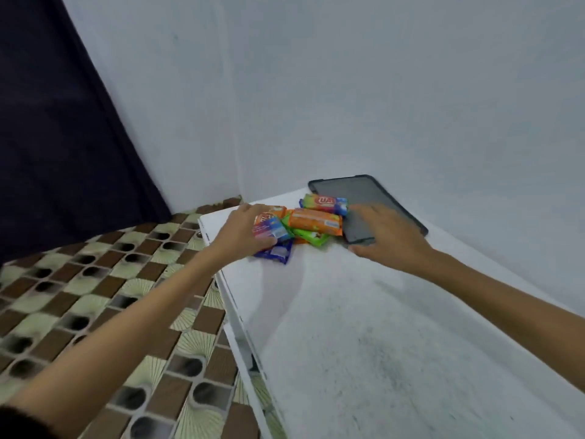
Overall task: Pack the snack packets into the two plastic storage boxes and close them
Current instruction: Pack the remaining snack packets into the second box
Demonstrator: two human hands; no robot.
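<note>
A heap of snack packets lies at the far end of the white table (364,327): an orange packet (316,220), a green one (308,236), a multicoloured one (324,203) and a dark blue one (275,255). My left hand (243,231) grips a pink-and-blue packet (269,231) at the heap's left side. My right hand (383,237) rests on a dark phone (356,229) at the heap's right side, fingers curled around its edge. No plastic storage box is in view.
A dark tablet (373,194) lies flat near the wall corner behind the packets. The table's left edge (234,312) drops to a brown-and-green tiled floor (95,296). A dark curtain (57,128) hangs at the left.
</note>
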